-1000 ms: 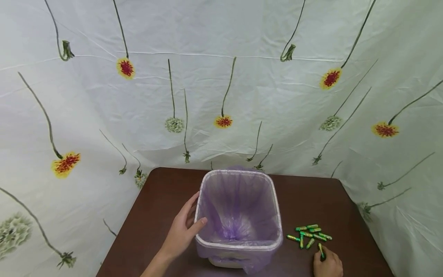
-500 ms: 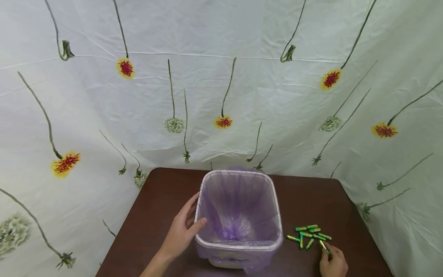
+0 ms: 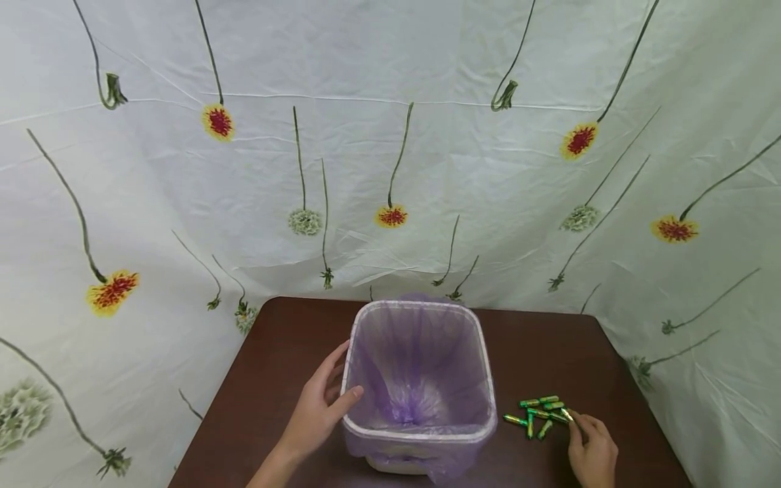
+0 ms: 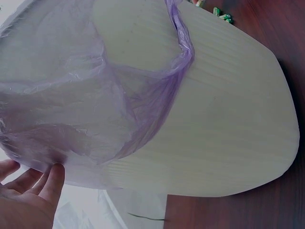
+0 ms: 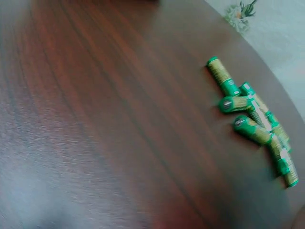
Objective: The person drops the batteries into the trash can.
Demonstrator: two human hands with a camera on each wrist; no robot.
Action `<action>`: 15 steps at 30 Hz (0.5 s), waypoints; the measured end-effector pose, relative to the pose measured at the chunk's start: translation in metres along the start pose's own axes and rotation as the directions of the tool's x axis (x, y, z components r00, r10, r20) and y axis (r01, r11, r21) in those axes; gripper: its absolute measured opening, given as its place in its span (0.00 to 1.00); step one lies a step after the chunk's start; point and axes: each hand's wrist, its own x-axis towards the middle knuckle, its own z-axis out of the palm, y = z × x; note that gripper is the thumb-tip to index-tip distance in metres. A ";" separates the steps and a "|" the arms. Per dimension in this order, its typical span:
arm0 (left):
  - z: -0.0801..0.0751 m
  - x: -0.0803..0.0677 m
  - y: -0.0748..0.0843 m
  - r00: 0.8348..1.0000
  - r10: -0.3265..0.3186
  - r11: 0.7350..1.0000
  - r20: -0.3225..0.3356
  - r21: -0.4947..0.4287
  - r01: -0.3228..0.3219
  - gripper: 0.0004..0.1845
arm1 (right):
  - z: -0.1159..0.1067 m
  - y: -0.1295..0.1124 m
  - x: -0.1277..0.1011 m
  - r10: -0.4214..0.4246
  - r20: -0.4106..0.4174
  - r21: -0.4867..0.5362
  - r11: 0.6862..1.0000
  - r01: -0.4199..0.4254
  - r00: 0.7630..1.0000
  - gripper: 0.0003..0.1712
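A pale trash can (image 3: pixel 421 434) lined with a thin purple bag (image 3: pixel 421 352) stands on the table. My left hand (image 3: pixel 320 400) holds its left rim, thumb over the edge and fingers along the outside. In the left wrist view, the fingertips of that left hand (image 4: pixel 38 191) lie against the bagged wall. To the right of the can, my right hand (image 3: pixel 594 451) pinches a green-and-gold battery (image 3: pixel 567 414) between thumb and fingers, right at the edge of a loose pile of several batteries (image 3: pixel 539 412). The right wrist view shows the batteries (image 5: pixel 252 117) close up, with that hand almost out of frame.
The dark brown wooden table (image 3: pixel 518 346) has rounded far corners. Behind it and along both sides hangs a white cloth (image 3: pixel 366 149) printed with flowers. The can takes up the table's middle, between the two hands.
My right hand has gone from loosely curled round a battery to pinching it by the fingertips, and has moved slightly forward and right, closer to the pile. The left hand stays on the rim.
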 end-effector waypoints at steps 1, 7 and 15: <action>0.000 0.000 0.000 1.000 0.001 1.000 0.000 0.002 -0.001 0.39 | -0.002 -0.001 0.003 -0.014 0.006 -0.002 1.000 0.014 1.000 0.12; -0.001 0.001 0.000 1.000 0.002 1.000 0.000 0.001 -0.002 0.40 | -0.015 -0.011 0.025 -0.126 0.057 0.046 0.991 0.124 0.990 0.13; -0.001 0.001 -0.001 1.000 0.019 1.000 0.005 0.011 -0.019 0.40 | -0.028 -0.035 0.055 -0.280 0.090 0.144 0.953 0.266 0.956 0.16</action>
